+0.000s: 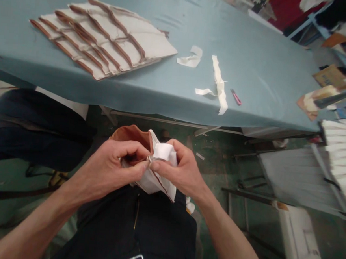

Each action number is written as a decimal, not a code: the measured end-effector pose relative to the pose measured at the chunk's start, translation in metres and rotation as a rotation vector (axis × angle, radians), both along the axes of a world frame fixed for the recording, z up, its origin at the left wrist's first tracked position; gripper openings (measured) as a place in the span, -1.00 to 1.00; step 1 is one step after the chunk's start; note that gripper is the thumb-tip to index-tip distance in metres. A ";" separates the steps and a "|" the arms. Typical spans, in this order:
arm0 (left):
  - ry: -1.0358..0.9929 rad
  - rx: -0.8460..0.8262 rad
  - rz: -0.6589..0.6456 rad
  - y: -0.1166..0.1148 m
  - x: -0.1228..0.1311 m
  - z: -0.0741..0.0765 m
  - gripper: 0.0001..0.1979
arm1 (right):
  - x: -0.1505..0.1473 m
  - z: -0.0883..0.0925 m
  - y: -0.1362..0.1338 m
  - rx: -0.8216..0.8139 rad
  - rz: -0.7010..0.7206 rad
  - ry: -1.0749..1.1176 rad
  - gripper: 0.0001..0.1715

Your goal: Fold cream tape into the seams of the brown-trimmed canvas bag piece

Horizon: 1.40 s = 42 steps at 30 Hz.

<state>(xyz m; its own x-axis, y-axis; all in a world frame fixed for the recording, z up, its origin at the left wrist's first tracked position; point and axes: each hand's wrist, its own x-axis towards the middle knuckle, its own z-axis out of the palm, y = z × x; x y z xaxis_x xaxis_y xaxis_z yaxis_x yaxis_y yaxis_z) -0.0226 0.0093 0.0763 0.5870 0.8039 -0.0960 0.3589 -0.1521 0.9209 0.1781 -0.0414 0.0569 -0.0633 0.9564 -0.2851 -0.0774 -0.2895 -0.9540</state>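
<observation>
A white cloth piece (149, 185) with a brown inside is up in both hands, at the centre of the clock, just before the person's dark trousers (166, 227). From where I stand, the left hand (119, 161) has its thumb and forefinger pinched on the seam edge; the right hand (182, 165) grips the same edge just beside it, with a white flap (164, 152) showing between its finger and thumb.

Beyond is the blue-covered table (255, 52). At eleven o'clock lies a fanned stack (155, 47) of white pieces edged in brown. Between twelve and one there's a curled white scrap (192, 59), then at one a crumpled cream strip (220, 87), and just past it a pink cutter (237, 97). Dark cloth (34, 123) hangs between nine and ten; white folded material (341, 161) sits at three.
</observation>
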 end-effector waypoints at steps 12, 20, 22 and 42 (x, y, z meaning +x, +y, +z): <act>0.089 -0.022 -0.050 0.000 0.001 -0.001 -0.75 | 0.009 -0.004 -0.001 0.138 0.167 -0.304 -0.64; 0.265 0.314 0.020 -0.009 0.010 -0.009 -0.69 | -0.001 -0.014 0.002 0.363 0.096 -0.662 -0.84; 0.244 0.249 0.037 -0.009 0.009 -0.013 -0.67 | -0.004 -0.020 0.002 0.320 0.083 -0.637 -0.80; 0.033 -0.023 -0.063 -0.001 -0.025 -0.012 -0.68 | -0.023 -0.023 -0.004 0.009 0.081 0.049 -0.52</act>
<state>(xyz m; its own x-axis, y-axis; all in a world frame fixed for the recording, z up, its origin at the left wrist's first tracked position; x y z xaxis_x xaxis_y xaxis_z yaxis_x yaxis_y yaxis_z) -0.0481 0.0085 0.0640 0.6322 0.7631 -0.1340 0.3797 -0.1544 0.9121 0.1553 -0.0452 0.0341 -0.1542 0.9500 -0.2715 -0.1002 -0.2884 -0.9522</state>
